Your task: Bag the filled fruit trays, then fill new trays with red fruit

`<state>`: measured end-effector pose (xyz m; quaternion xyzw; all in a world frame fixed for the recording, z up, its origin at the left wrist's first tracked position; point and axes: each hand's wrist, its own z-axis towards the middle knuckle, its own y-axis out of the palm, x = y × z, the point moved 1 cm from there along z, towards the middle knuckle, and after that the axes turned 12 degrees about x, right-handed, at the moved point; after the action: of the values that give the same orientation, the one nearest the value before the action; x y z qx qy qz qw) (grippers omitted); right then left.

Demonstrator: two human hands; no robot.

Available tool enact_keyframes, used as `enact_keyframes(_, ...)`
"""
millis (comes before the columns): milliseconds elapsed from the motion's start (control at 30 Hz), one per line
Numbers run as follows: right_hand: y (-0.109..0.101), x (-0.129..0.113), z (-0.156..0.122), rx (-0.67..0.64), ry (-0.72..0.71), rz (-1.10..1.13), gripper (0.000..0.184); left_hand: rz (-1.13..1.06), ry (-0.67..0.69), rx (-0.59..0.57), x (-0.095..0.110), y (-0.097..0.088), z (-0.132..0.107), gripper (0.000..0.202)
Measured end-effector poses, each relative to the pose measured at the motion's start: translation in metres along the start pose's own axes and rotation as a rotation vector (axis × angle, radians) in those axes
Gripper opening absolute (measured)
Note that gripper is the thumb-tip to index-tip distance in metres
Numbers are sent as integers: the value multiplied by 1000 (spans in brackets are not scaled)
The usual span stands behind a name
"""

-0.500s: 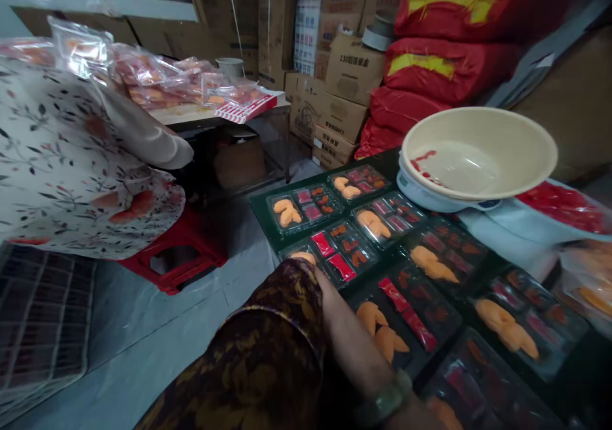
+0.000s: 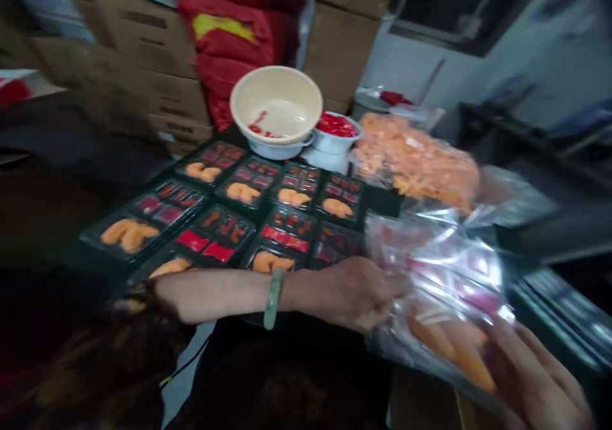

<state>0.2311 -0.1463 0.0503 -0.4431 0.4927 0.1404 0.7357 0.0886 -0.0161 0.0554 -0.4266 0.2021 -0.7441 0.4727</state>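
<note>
My left hand (image 2: pixel 356 293), with a green bangle on the wrist, reaches across to the right and pinches the left edge of a clear plastic packet (image 2: pixel 442 296) holding orange pieces and red sachets. My right hand (image 2: pixel 535 379) grips the same packet from below at the lower right; it is blurred. In front of my arm lie several black trays (image 2: pixel 224 216) under clear film, each with orange pieces and red sachets.
A cream bowl (image 2: pixel 277 101) sits on a white scale behind the trays. Beside it stands a white tub of red sachets (image 2: pixel 337 130) and a clear bag of orange pieces (image 2: pixel 415 159). Red sacks (image 2: pixel 234 34) and cardboard boxes (image 2: pixel 143 41) are stacked behind.
The view has swung to the right. My left arm has moved from the trays over to the clear packet, and my right hand has come into view holding it.
</note>
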Motion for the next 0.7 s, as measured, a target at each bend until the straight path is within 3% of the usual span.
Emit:
enact_keyframes(33,-25,13,-4,136,66,-33,47,27,-5,-8,-3,5,4,13)
enact_keyframes(100,-52,32,-8,303,197,-165,54,70,-50,-2,-7,15,7,13)
enact_keyframes(167,-61,42,-8,360,183,-365,65,76,-75,13,-9,23,7,13)
enact_keyframes(200,-62,44,-9,371,102,-446,69,83,-92,27,-8,26,7,12)
enact_keyframes(267,-64,44,-15,379,-124,-510,71,110,-125,62,-6,28,7,10)
enact_keyframes(367,-63,40,-33,162,-445,-456,66,135,-146,117,0,28,10,10)
enact_keyframes(433,-58,38,-41,111,-564,-441,53,122,-130,134,4,27,13,9)
enact_keyframes(600,-39,38,-30,410,-634,-420,8,197,33,124,21,27,17,11)
enact_keyframes(700,-29,38,-19,456,-612,-466,11,283,149,82,35,28,14,12)
